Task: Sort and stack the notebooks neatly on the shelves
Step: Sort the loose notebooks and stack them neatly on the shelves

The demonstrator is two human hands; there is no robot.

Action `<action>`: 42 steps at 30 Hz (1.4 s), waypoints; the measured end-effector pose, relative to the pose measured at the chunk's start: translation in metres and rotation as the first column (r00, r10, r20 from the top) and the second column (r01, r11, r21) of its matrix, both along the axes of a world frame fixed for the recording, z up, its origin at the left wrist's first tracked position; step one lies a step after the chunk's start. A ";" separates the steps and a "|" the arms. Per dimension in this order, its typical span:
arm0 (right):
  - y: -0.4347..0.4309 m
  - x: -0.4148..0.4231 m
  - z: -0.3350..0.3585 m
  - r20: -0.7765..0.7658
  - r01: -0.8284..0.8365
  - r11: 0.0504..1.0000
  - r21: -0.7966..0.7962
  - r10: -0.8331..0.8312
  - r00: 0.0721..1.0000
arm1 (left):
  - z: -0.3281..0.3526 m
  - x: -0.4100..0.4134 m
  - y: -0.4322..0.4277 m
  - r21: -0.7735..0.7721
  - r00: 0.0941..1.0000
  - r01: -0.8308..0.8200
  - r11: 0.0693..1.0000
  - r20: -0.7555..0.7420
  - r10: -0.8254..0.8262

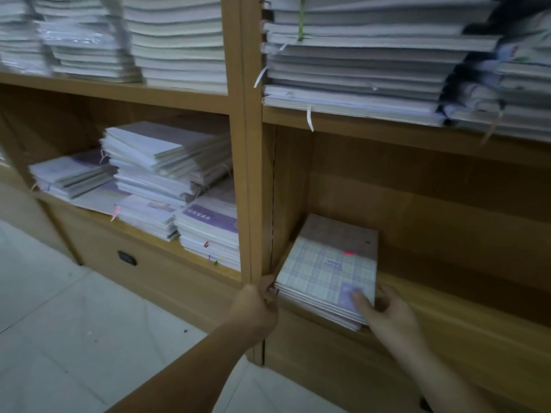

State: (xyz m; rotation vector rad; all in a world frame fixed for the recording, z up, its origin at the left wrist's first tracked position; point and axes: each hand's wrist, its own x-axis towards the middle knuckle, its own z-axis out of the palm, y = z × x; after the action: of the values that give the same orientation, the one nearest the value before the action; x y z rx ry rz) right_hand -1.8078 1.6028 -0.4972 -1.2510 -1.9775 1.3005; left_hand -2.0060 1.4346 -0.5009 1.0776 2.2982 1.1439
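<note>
Item: stack of plaid notebooks [328,263], lying flat in the lower right shelf [447,296] compartment, set against the upright partition [253,174], its front edge overhanging the shelf lip slightly.

Hands: the left hand [256,308] has curled fingers pinching the stack's front-left corner. The right hand [387,314] holds the front-right corner, thumb [359,299] pressed on the top cover; its fingers beneath are hidden.

Handling assessment: several thin soft-cover books, probably moderate in weight together. The covers look smooth, so layers may slide and fan. Best gripped at both front corners or squeezed from opposite side edges, keeping downward pressure on top.

Adjacent: untidy notebook piles [167,174] in the left compartment.
</note>
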 end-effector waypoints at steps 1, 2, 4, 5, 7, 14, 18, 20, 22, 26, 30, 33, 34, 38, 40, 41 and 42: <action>-0.001 0.002 -0.002 -0.014 -0.024 0.999 -0.021 0.024 1.000 | 0.001 0.001 -0.001 0.003 0.999 0.023 1.000 0.035 -0.023; -0.002 0.003 -0.004 -0.030 -0.060 0.997 -0.042 0.059 0.998 | 0.003 0.002 -0.001 0.012 0.996 0.048 0.999 0.077 -0.048; -0.004 0.002 -0.008 -0.048 -0.100 0.993 -0.064 0.097 0.994 | 0.005 0.002 0.001 0.048 0.987 0.086 0.995 0.131 -0.091; -0.004 0.001 -0.009 -0.056 -0.100 0.993 -0.061 0.097 0.994 | 0.005 0.002 0.002 0.067 0.982 0.085 0.994 0.161 -0.095; -0.004 -0.003 -0.014 -0.074 -0.084 0.995 -0.046 0.081 0.994 | 0.001 0.000 0.005 0.102 0.972 0.057 0.993 0.220 -0.078; -0.006 -0.004 -0.022 -0.090 -0.092 0.995 0.030 0.094 0.991 | -0.009 -0.005 0.008 0.172 0.973 0.065 0.983 0.209 -0.101; -0.008 -0.001 -0.021 -0.063 -0.135 0.986 0.095 0.142 0.988 | -0.020 -0.012 0.005 0.106 0.995 0.051 0.993 0.079 -0.060; -0.006 0.002 -0.021 -0.060 -0.147 0.983 0.111 0.154 0.986 | -0.024 -0.014 0.004 0.086 1.000 0.022 0.996 0.017 -0.024; -0.003 0.004 -0.021 -0.030 -0.155 0.979 0.135 0.160 0.987 | -0.024 -0.015 0.004 0.102 1.000 -0.004 0.995 -0.015 0.005; -0.004 0.006 -0.026 -0.013 -0.149 0.976 0.160 0.153 0.988 | -0.028 -0.017 0.006 0.134 0.994 -0.101 0.986 0.059 0.094; -0.003 0.006 -0.025 -0.021 -0.142 0.979 0.148 0.147 0.989 | -0.027 -0.018 0.005 0.077 0.978 -0.204 0.976 0.062 0.199; -0.003 0.005 -0.028 -0.014 -0.150 0.979 0.137 0.154 0.988 | -0.028 -0.012 0.003 -0.025 0.985 -0.095 0.995 0.141 0.098; -0.003 0.004 -0.029 -0.012 -0.153 0.978 0.141 0.156 0.988 | -0.030 -0.011 0.004 -0.031 0.981 -0.085 0.996 0.170 0.089; -0.005 0.002 -0.034 -0.011 -0.143 0.976 0.164 0.147 0.989 | -0.031 -0.011 0.005 0.001 0.968 -0.111 0.994 0.225 0.108; -0.005 0.002 -0.035 -0.011 -0.150 0.975 0.163 0.154 0.988 | -0.030 -0.014 0.005 0.002 0.973 -0.098 0.995 0.212 0.096; -0.005 0.002 -0.035 -0.009 -0.157 0.974 0.163 0.161 0.987 | -0.029 -0.015 0.004 0.008 0.980 -0.093 0.996 0.176 0.090; -0.006 0.003 -0.034 -0.002 -0.163 0.973 0.165 0.165 0.986 | -0.028 -0.017 0.004 0.016 0.989 -0.092 0.996 0.118 0.089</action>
State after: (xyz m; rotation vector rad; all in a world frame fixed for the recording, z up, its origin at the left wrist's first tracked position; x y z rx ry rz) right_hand -1.8050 1.5971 -0.5308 -1.0160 -2.1666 1.1894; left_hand -2.0227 1.4384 -0.5292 0.8968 2.2688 1.2341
